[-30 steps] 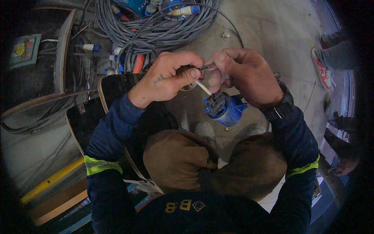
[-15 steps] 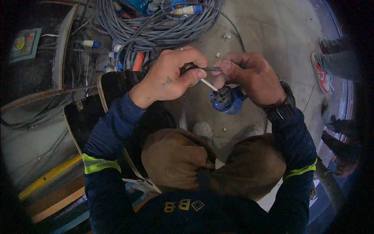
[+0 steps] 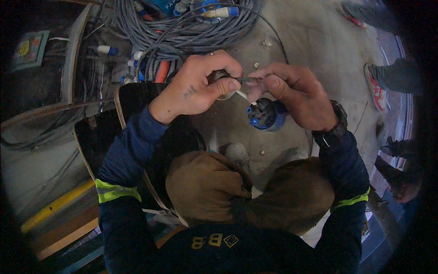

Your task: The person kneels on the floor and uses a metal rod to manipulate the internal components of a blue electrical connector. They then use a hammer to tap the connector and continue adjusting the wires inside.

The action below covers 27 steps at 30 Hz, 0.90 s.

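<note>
My left hand (image 3: 198, 84) is closed around the end of a dark cable (image 3: 218, 75), thumb pressed on top. My right hand (image 3: 294, 93) pinches a thin stripped wire end (image 3: 251, 80) that sticks out of that cable, between thumb and fingertips. A white wire (image 3: 242, 96) pokes out just below the two hands. A blue round plug (image 3: 265, 115) sits under my right hand, partly hidden by the palm. Both hands meet above my brown-trousered knees (image 3: 205, 187).
A large coil of grey cable (image 3: 173, 27) with blue and white connectors lies on the concrete floor ahead. A black panel (image 3: 98, 137) and a yellow bar (image 3: 50, 208) are at my left. Another person's feet (image 3: 378, 84) stand at the right.
Both hands have shifted slightly left and up together. The right fingers now pinch the thin wire end closer to the left thumb. The blue plug has stayed under the right hand.
</note>
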### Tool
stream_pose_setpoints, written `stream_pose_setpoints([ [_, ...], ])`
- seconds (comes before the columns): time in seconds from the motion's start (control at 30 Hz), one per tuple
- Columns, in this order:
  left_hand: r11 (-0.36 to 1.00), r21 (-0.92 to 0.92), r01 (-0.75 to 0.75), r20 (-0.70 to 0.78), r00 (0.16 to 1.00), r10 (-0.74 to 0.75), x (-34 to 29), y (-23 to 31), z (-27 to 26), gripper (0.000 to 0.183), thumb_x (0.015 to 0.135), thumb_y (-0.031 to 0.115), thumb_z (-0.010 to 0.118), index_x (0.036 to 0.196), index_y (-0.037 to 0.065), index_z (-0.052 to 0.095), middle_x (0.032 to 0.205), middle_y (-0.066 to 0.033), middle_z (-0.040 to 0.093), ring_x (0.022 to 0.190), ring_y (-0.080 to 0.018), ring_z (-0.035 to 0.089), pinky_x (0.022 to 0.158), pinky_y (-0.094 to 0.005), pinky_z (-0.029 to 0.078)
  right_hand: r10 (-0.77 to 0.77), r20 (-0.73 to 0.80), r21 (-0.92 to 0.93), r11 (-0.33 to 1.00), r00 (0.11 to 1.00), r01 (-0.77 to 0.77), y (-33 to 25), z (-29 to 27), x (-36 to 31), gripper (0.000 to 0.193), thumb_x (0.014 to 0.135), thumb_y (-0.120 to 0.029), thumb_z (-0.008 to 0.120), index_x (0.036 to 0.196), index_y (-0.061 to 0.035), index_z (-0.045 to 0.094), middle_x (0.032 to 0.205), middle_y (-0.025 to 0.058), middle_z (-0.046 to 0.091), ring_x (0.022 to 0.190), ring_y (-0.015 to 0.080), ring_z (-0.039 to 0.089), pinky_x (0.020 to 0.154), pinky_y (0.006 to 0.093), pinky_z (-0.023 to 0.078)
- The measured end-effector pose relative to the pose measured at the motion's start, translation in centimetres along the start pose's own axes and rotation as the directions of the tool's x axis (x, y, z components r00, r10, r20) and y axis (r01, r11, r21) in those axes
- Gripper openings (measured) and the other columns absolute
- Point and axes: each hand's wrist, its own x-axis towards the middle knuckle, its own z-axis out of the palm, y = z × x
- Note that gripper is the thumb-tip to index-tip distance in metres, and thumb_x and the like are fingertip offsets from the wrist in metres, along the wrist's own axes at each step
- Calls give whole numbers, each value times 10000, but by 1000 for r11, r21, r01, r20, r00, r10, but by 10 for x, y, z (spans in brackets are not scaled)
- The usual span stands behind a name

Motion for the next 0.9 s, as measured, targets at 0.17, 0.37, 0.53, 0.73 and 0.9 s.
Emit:
stream_pose_setpoints([
  [0.17, 999, -38, 17, 5, 1000, -17, -2, -2, -1, 161, 872, 123, 707, 952, 11, 623, 836, -74, 612, 720, -140, 571, 642, -290, 450, 24, -3, -55, 998, 1000, -24, 0, -3, -2, 261, 970, -207, 606, 1090, 22, 642, 920, 60, 691, 903, 124, 619, 840, 292, 493],
  [0.37, 997, 44, 57, 27, 998, -58, -4, 0, -3, 146, 922, 142, 645, 946, 14, 579, 915, -75, 606, 828, -176, 582, 749, -309, 472, 44, 38, -199, 979, 998, -36, 7, -7, -9, 469, 834, -321, 771, 1113, 23, 617, 893, 95, 674, 856, 152, 618, 809, 312, 496],
  [0.53, 989, -56, 137, 39, 990, -135, -3, 5, -8, 167, 912, 155, 656, 963, 15, 580, 941, -82, 605, 871, -190, 581, 784, -328, 465, 131, 117, -336, 938, 984, -85, -9, -7, -8, 566, 746, -377, 838, 1099, 13, 628, 871, 140, 660, 820, 211, 629, 762, 330, 495],
  [0.73, 993, 79, -89, 144, 987, 77, 3, 7, -10, 209, 806, 179, 758, 906, 29, 651, 872, -74, 636, 875, -245, 580, 816, -374, 441, -19, 33, -416, 909, 999, 31, -11, 0, -9, 561, 710, -358, 866, 1068, 13, 645, 844, 128, 650, 805, 206, 618, 753, 320, 493],
  [0.9, 996, -21, -86, 104, 991, 88, 4, 3, -12, 209, 768, 199, 792, 859, 43, 687, 825, -57, 663, 846, -238, 583, 861, -392, 408, -121, -20, -365, 925, 992, 105, -4, 3, -7, 597, 679, -282, 889, 1114, -4, 590, 875, 117, 623, 809, 203, 607, 755, 326, 491],
])
